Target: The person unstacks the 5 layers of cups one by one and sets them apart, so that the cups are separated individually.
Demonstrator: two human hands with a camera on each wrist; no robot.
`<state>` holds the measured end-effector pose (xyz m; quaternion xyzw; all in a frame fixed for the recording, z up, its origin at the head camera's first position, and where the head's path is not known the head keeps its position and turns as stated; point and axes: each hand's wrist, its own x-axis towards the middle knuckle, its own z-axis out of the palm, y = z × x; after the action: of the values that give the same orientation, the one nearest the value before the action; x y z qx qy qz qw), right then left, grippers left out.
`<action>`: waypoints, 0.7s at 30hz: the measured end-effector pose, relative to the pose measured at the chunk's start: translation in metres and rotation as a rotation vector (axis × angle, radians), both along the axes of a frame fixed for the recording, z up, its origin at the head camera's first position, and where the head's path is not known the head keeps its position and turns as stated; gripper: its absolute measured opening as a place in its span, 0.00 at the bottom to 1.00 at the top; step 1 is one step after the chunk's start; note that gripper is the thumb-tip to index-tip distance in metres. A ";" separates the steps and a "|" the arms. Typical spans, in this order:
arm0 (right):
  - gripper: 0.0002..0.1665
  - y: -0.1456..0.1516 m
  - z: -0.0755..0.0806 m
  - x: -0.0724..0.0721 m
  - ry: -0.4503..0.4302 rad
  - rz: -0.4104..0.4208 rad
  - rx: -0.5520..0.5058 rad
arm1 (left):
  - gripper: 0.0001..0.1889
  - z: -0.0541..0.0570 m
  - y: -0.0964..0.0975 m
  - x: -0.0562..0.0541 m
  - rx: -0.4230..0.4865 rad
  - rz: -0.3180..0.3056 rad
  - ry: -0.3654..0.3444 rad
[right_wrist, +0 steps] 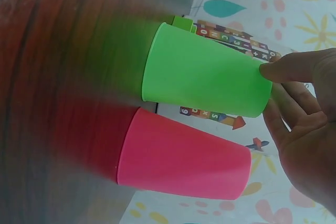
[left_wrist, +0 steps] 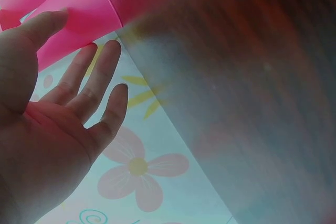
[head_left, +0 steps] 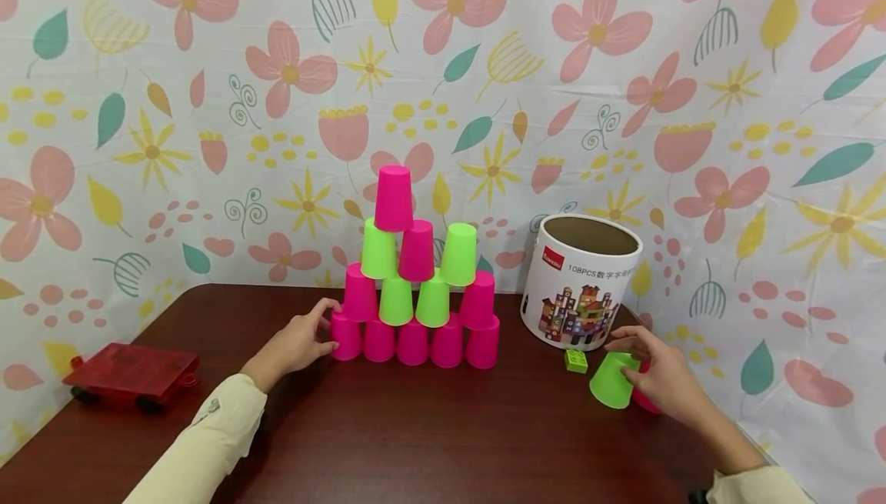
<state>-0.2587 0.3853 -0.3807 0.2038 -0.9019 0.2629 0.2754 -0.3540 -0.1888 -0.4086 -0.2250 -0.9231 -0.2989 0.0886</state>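
Note:
A pyramid of upside-down pink and green cups stands mid-table, with one pink cup [head_left: 394, 198] on top. My left hand [head_left: 299, 340] is at its left end, thumb touching the leftmost bottom pink cup [head_left: 345, 336]. In the left wrist view, the left hand [left_wrist: 58, 114] has its other visible fingers loosely spread beside that cup. On the right, my right hand [head_left: 654, 372] pinches an upside-down green cup [head_left: 612, 381] near its closed end, thumb on one side, fingers on the other. Another pink cup [right_wrist: 184, 156] stands beside the green one, mostly hidden in the head view.
A large white printed tub [head_left: 581, 281] stands behind the right hand, with a small green block [head_left: 575, 361] at its foot. A red toy cart [head_left: 134, 373] with black wheels sits at the table's left. Flowered cloth [head_left: 443, 65] hangs behind the table.

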 end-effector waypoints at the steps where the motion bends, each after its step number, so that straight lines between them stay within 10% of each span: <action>1: 0.34 0.000 0.000 0.000 -0.003 -0.004 0.000 | 0.32 0.000 0.000 0.000 0.001 -0.001 0.000; 21: 0.30 -0.013 0.010 0.006 0.024 -0.007 -0.028 | 0.32 -0.001 0.000 0.000 -0.009 0.011 -0.008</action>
<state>-0.2523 0.3727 -0.3706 0.1997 -0.8954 0.2722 0.2902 -0.3538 -0.1885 -0.4094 -0.2192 -0.9260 -0.2953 0.0858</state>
